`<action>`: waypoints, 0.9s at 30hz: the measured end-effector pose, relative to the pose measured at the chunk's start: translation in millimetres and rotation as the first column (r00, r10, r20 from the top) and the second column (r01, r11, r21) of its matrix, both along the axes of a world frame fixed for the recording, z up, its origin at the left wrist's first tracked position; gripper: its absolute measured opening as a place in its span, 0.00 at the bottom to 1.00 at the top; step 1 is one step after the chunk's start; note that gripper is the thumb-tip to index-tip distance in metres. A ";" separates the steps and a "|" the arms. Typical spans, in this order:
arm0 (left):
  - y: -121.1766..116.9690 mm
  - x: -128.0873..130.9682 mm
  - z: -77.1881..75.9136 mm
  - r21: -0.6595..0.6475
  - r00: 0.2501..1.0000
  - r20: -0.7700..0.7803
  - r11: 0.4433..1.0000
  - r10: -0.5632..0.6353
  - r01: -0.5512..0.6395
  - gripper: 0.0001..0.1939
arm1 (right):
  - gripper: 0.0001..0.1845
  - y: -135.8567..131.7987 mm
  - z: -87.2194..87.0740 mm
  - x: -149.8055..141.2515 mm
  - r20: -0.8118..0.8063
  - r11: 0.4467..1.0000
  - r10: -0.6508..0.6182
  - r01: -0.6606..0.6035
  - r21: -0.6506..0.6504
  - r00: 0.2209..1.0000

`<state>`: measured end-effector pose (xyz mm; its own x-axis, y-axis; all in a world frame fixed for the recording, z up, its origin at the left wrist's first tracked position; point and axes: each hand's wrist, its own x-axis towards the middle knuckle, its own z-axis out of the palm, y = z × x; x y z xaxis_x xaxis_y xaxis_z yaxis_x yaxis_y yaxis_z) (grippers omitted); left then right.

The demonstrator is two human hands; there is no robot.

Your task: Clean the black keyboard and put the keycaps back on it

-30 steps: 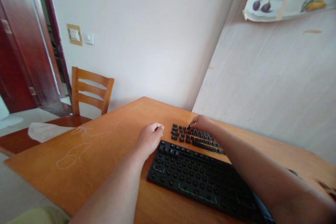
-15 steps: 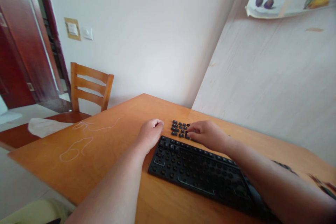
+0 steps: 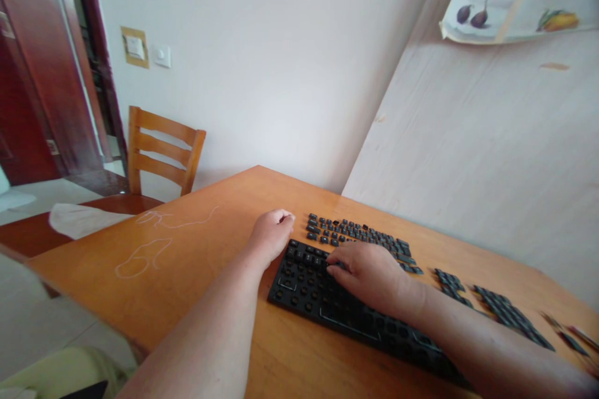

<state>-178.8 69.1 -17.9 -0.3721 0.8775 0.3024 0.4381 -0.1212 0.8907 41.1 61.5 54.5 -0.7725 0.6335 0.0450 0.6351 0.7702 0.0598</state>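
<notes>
On the wooden table lies a black keyboard (image 3: pixel 349 312) with most of its key positions bare of caps; a few caps sit along its top left. My right hand (image 3: pixel 369 274) is over its upper rows, thumb and fingers pinched on a black keycap that is mostly hidden by the fingers. My left hand (image 3: pixel 271 237) rests loosely curled on the table by the keyboard's top left corner, with nothing showing in it. Behind the keyboard, loose black keycaps (image 3: pixel 360 234) lie in rows.
More loose keycaps form two groups, navigation caps (image 3: pixel 449 283) and number pad caps (image 3: pixel 512 315), at the right. Thin tools (image 3: pixel 568 336) lie near the right edge. White string (image 3: pixel 145 255) lies on the left. A wooden chair (image 3: pixel 163 153) stands beyond the table.
My right hand has come from the loose keycap rows toward me, over the keyboard's upper rows, with the pinched keycap. My left hand stays in place. The view has shifted slightly.
</notes>
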 end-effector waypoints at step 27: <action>-0.1 0.4 0.8 -0.025 1.000 -0.012 1.000 0.002 -0.002 0.16 | 0.15 -4.8 7.9 -15.0 0.136 0.994 -0.069 0.057 0.091 0.988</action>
